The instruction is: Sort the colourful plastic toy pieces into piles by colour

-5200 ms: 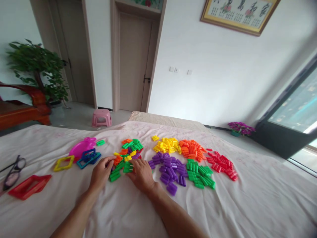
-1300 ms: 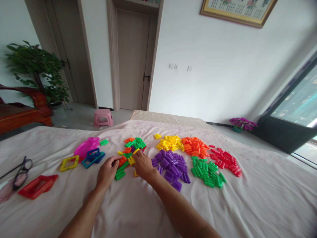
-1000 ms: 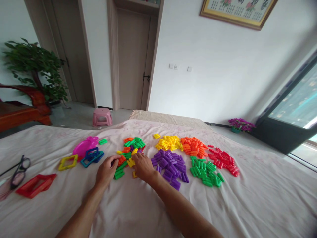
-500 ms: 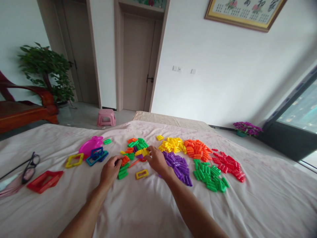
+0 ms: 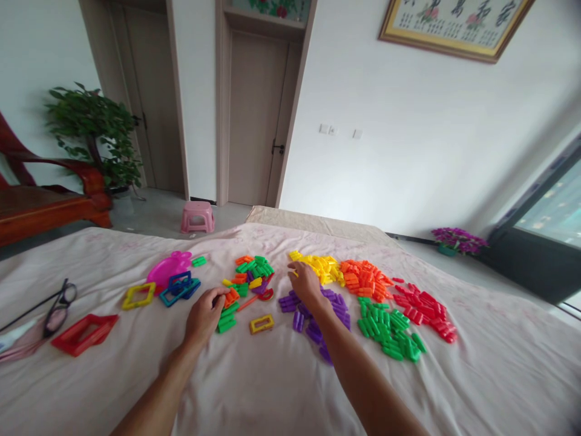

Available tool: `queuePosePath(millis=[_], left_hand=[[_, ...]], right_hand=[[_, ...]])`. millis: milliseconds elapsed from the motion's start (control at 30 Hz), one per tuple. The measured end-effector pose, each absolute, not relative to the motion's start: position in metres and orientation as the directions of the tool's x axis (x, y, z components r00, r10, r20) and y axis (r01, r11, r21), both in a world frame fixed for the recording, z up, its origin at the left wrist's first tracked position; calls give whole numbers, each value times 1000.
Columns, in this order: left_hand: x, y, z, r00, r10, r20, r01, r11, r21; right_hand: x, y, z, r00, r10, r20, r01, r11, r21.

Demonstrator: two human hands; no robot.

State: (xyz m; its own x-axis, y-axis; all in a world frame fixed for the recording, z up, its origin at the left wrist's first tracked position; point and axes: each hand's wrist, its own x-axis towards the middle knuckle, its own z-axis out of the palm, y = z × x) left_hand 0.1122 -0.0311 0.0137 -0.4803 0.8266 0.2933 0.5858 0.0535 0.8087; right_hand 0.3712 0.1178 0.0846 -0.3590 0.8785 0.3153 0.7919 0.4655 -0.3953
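My left hand [image 5: 207, 312] is closed at the left edge of a mixed pile, its fingertips at some orange pieces [image 5: 231, 297], with green pieces [image 5: 227, 323] beside it. My right hand [image 5: 305, 281] is over the near left side of the yellow pile [image 5: 323, 266], fingers pinched on a small yellow piece. Below that hand lies the purple pile [image 5: 336, 307], partly covered by my forearm. Between the hands are a yellow piece [image 5: 255, 283], a red ring-shaped item [image 5: 267, 294] and a yellow frame [image 5: 261, 324].
Orange [image 5: 363, 280], green [image 5: 385, 327] and red [image 5: 424, 306] piles lie to the right. On the left are a magenta plate [image 5: 163, 270], blue frames [image 5: 179, 287], a yellow frame [image 5: 138, 295], a red frame [image 5: 85, 334] and glasses [image 5: 59, 309].
My right hand has moved right and slightly up, from the mixed pile to the yellow pile. My left hand has stayed beside the orange and green pieces. The view has shifted slightly.
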Motion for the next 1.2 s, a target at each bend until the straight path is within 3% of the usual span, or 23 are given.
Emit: queuePosePath(millis=[167,400,633,833,1067,1200], left_hand=[[112,-30,13,-475,834,282,579,54,813],[111,-30,11,-473,836,279,581,58,812],[111,-30,11,-482,829,285,581,58,812],[111,-30,10,-471,831,296,579,38,814],[109,-30,7,-466,837,286,581,46,813],[110,-29,8,-464,840,279,580,50,813]], right_hand=[[318,84,69,-573,774,269,720,632,-286],[285,76,63,-559,799,221,764,600,-236],[290,73,63,-587,761,277,720,647,-252],[325,97,79,-454,812,367,750,570,-335],[369,139,109,-154,891,427,876,323,-358],[361,121,98,-276,873,403,851,417,-319]])
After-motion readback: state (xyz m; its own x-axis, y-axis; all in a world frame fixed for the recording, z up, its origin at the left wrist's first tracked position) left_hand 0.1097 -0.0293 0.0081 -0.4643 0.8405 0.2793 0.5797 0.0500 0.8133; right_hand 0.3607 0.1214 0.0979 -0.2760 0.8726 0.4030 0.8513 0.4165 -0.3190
